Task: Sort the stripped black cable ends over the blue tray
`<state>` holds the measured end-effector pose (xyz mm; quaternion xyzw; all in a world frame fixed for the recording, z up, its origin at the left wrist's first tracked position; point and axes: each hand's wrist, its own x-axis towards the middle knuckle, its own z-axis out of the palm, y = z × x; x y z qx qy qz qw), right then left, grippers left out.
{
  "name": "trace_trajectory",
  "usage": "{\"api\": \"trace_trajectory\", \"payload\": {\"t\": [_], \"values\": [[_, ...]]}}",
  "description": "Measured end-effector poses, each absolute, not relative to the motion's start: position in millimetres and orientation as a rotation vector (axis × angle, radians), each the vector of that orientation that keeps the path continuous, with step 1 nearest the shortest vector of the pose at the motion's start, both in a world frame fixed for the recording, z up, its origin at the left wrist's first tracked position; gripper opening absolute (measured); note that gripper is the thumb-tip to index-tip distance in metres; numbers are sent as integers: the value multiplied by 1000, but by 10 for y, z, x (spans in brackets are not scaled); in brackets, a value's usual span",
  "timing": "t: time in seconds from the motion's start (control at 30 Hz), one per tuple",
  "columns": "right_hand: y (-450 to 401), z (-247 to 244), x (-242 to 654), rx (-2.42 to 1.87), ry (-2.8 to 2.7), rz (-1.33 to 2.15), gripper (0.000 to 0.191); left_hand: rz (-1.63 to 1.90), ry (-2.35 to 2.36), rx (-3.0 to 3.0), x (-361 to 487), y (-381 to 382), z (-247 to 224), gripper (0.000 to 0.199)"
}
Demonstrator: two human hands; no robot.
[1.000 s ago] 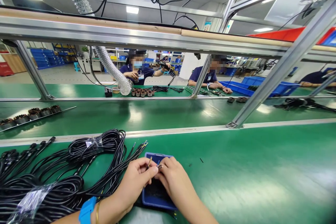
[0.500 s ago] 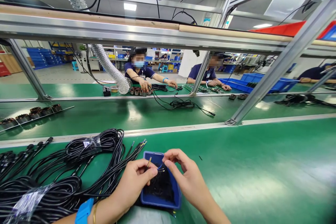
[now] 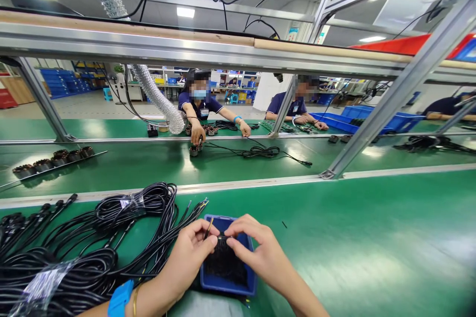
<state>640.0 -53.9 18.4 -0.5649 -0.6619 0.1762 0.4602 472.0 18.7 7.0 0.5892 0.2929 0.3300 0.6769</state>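
Note:
Over a small blue bin point(image 3: 228, 285) of black pieces, my two hands nearly meet. My left hand point(image 3: 191, 252) pinches thin wire ends, one with a yellowish tip point(image 3: 208, 228) pointing up. My right hand point(image 3: 256, 242) has thumb and forefinger closed at the other end of a short dark piece point(image 3: 222, 237) between the hands; its details are too small to tell. Black cables point(image 3: 148, 252) run from the pile on the left towards my left hand. Bare coloured wire ends point(image 3: 203, 204) lie just behind the bin.
Coiled black cables point(image 3: 134, 205) cover the left of the green table point(image 3: 357, 237). A metal frame point(image 3: 364, 94) crosses ahead. Beyond it, a masked person point(image 3: 201, 101) holds a copper-wound part point(image 3: 194, 150) on a belt; another person point(image 3: 293, 104) sits beside blue trays point(image 3: 386, 118).
My right hand has moved slightly left and its fingertips are closer to my left hand's. Across the frame, the masked person has brought a wound part forward onto the belt, which carries parts rightward.

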Motion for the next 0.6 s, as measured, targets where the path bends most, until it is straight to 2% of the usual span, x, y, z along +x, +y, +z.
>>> {"api": "trace_trajectory", "payload": {"t": [0.23,0.3,0.37,0.43,0.47,0.57,0.6], "values": [[-546,167,6365,-1395,-1569,515,10,725,638,1340,4703,173,88,20],[-641,305,6434,-1323,-1668,694,8,747,606,1354,4690,161,135,18],[-737,457,6504,-1130,-1882,992,16,757,586,1335,4683,159,167,18],[-777,533,6530,-1025,-1997,1120,22,735,589,1267,4687,167,170,20],[-765,522,6519,-1096,-2002,1047,21,724,595,1223,4693,171,161,21],[-628,309,6428,-1629,-1993,488,8,718,621,1110,4723,169,121,24],[-568,207,6396,-1802,-2058,331,9,712,627,1082,4733,159,110,26]]}}
